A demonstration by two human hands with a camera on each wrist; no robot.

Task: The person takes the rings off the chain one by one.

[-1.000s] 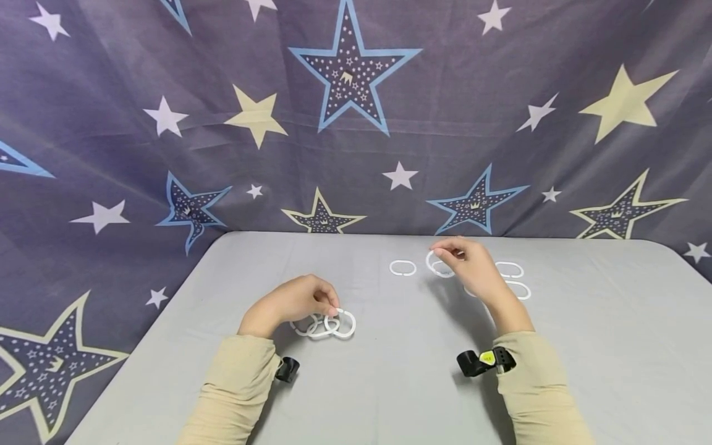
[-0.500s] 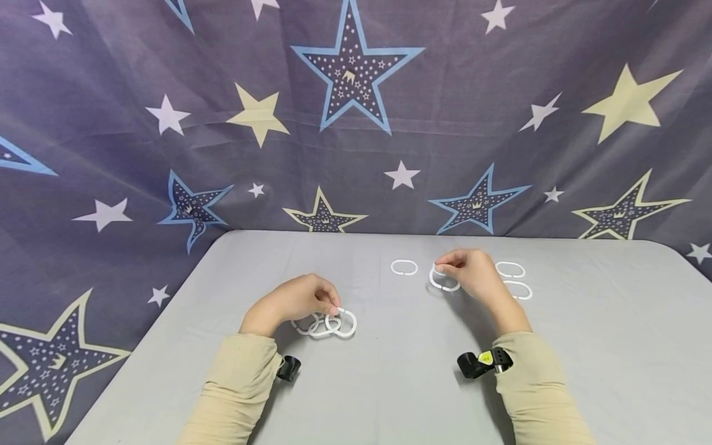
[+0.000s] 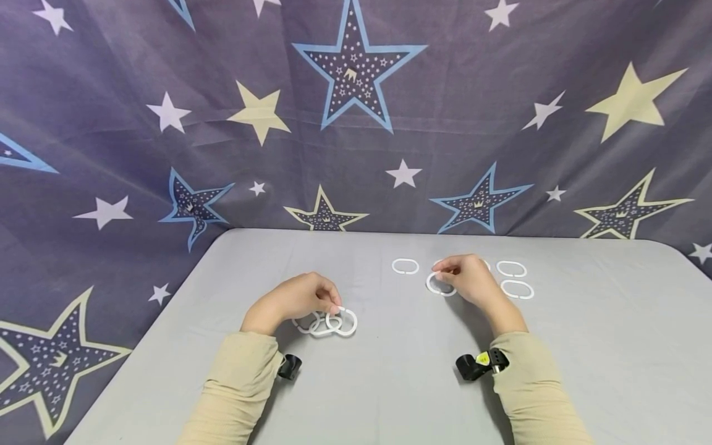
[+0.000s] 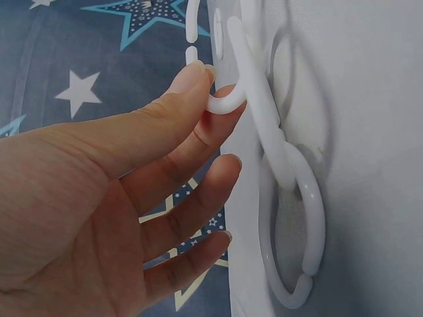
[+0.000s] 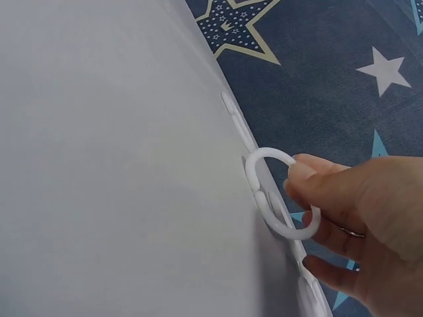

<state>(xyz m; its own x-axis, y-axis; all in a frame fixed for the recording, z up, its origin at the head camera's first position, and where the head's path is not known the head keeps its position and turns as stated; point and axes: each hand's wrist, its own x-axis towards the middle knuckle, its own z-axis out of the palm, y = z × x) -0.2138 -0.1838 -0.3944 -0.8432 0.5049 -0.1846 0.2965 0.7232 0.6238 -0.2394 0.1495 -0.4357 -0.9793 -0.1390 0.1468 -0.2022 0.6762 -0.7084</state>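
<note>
A: How is the left hand (image 3: 303, 296) listed?

B: Item one, left side, over the grey counter (image 3: 389, 383). The end link (image 4: 225, 104) of a white chain (image 4: 264, 112) is pinched between thumb and fingers; the two lowest fingers are spread clear. Three interlocked oval links are counted.

A: Why is it gripped there?

B: The end link is held beside its gap, probably so that it is kept steady and the gap uncovered. Whether the chain's weight is borne by the counter cannot be told.

A: And the right hand (image 3: 473, 281)?

B: Item two, farther and to the right. A single white link (image 5: 250, 173) is pinched at one edge, tilted, most of its oval exposed. An edge grip was presumably chosen because a thin ring is hard to lift otherwise.

A: Remaining stock?

B: One loose link (image 3: 405, 259) is laid flat, far, left of the right hand. To that hand's right, a far link (image 3: 510, 261) and a nearer link (image 3: 516, 281) are laid apart, by which separate pick-up would likely be eased. Others are partly hidden by the hand; their number cannot be told.
</note>
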